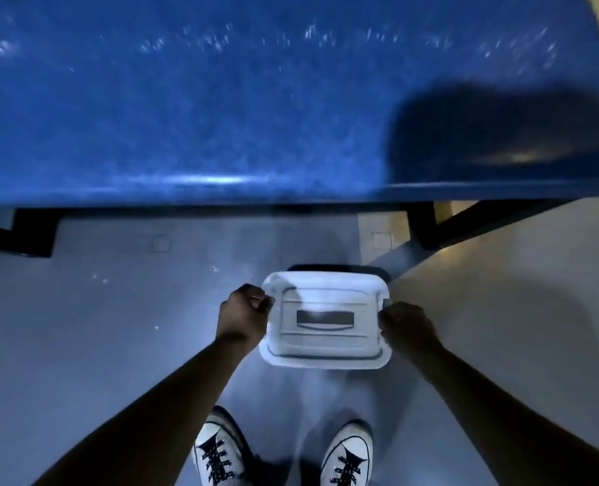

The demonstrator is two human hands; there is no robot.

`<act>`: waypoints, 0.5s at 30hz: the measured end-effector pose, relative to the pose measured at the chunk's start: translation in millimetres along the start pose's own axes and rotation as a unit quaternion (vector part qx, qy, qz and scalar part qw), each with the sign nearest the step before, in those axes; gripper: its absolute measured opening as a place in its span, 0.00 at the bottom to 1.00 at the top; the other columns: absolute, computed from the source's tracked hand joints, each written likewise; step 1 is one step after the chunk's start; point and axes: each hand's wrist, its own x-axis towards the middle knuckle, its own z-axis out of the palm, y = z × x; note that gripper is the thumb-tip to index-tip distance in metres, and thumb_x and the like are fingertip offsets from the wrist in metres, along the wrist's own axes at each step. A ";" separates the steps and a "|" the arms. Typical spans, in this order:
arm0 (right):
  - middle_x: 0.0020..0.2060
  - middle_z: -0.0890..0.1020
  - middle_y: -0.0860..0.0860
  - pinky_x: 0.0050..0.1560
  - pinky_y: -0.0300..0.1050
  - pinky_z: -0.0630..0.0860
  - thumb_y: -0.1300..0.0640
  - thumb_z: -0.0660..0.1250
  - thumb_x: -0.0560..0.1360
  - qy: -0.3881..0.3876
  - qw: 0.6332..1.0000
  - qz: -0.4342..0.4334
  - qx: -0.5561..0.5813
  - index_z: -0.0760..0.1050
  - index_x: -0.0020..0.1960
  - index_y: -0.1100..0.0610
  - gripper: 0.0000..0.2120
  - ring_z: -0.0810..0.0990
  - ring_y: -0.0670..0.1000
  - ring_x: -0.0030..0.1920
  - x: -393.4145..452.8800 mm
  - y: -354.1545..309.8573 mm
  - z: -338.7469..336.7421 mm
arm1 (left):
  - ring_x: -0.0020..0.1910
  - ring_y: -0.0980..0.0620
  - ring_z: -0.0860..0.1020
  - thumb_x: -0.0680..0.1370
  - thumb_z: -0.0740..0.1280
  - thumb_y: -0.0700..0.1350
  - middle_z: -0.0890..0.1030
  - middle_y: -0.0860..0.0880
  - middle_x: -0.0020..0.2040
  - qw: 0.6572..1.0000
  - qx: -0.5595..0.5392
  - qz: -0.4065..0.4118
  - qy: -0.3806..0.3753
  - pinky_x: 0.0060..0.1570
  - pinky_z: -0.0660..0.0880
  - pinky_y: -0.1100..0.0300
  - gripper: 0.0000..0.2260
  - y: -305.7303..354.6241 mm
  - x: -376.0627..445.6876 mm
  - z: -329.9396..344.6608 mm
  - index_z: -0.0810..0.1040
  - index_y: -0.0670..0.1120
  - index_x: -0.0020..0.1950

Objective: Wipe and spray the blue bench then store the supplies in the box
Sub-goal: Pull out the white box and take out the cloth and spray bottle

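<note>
Below, white lidded plastic box (322, 324) sits over grey floor (81, 327), near front edge of glossy blue bench (186, 100); left hand (243, 315) and right hand (405, 326) grip its opposite side rims, white sneakers (217, 447) behind.

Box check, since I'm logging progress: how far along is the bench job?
Looks near the end. The bench is bare, with speckles that may be spray; no supplies show. In hand: left hand and right hand grip the sides of the lidded box above the floor. Left: setting it down, probably.
</note>
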 end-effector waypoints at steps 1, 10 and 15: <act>0.49 0.86 0.60 0.53 0.47 0.76 0.57 0.61 0.81 0.016 1.000 -0.012 -0.010 0.78 0.42 0.57 0.12 0.83 0.61 0.52 16.5 8.0 8.5 | 0.57 0.43 0.81 0.78 0.71 0.48 0.85 0.44 0.56 1.000 0.000 -0.002 0.008 0.49 0.68 0.64 0.11 -6.5 11.4 12.5 0.81 0.44 0.57; 0.48 0.86 0.62 0.50 0.49 0.78 0.48 0.61 0.82 0.094 0.992 0.079 0.037 0.82 0.52 0.62 0.19 0.84 0.64 0.52 82.3 57.2 52.3 | 0.56 0.40 0.82 0.77 0.70 0.48 0.85 0.44 0.56 0.989 -0.039 -0.046 0.133 0.52 0.75 0.57 0.11 -52.0 61.9 77.2 0.82 0.45 0.57; 0.48 0.86 0.60 0.47 0.45 0.73 0.50 0.63 0.82 0.098 0.992 0.074 0.028 0.81 0.55 0.60 0.15 0.83 0.63 0.52 78.7 56.5 48.8 | 0.46 0.38 0.79 0.79 0.67 0.45 0.85 0.45 0.43 0.989 -0.038 -0.029 0.142 0.46 0.74 0.58 0.07 -54.2 59.0 74.8 0.81 0.44 0.43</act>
